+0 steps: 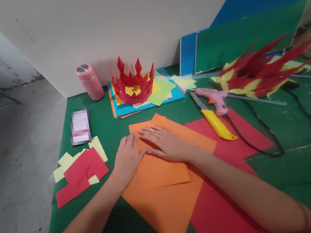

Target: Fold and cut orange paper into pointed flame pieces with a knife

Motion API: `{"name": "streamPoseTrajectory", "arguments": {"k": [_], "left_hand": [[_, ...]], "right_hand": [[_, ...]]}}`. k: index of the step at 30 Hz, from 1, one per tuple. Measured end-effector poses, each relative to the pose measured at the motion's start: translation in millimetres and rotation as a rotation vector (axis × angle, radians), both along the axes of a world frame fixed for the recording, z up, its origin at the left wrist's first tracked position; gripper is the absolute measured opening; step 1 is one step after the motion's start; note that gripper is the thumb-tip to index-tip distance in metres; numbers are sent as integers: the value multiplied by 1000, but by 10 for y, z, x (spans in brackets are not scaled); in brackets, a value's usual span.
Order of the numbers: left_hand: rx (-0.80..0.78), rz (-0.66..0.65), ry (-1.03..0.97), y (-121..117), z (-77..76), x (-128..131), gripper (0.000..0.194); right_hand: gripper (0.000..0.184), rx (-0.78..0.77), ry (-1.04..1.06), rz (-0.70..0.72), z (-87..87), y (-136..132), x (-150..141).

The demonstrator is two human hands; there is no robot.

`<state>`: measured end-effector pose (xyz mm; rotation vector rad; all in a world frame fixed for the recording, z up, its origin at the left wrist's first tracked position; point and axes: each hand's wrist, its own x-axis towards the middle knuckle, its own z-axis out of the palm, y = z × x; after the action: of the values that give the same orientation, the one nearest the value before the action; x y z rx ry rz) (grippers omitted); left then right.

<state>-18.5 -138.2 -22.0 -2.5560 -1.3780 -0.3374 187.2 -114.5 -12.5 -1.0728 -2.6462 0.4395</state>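
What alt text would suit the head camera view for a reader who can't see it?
A person's left hand and right hand rest on orange paper on a green table. Beyond them stand a red paper crown and a pink bottle; a yellow utility knife and pink glue gun lie to the right.

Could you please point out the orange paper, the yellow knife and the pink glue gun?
Orange paper [162,171], head view, top sheet's lower half.
Yellow knife [213,118], head view, casing.
Pink glue gun [218,97], head view, body.

The phone screen [81,124] is blurred; the hands [126,155] [164,143] hide part of the orange paper [163,174].
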Motion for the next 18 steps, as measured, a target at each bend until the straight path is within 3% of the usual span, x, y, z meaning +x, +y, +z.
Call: {"name": "streamPoseTrajectory", "arguments": {"k": [4, 9, 18], "left_hand": [[-50, 10, 30, -20, 17, 31, 50], [-91, 34, -90, -38, 31, 1, 42], [7, -78, -19, -65, -8, -26, 34]], "right_hand": [[66, -10, -7, 7, 5, 4, 4], [67, -17, 2, 12, 12, 5, 6], [64, 12, -27, 6, 19, -1, -12]]}}
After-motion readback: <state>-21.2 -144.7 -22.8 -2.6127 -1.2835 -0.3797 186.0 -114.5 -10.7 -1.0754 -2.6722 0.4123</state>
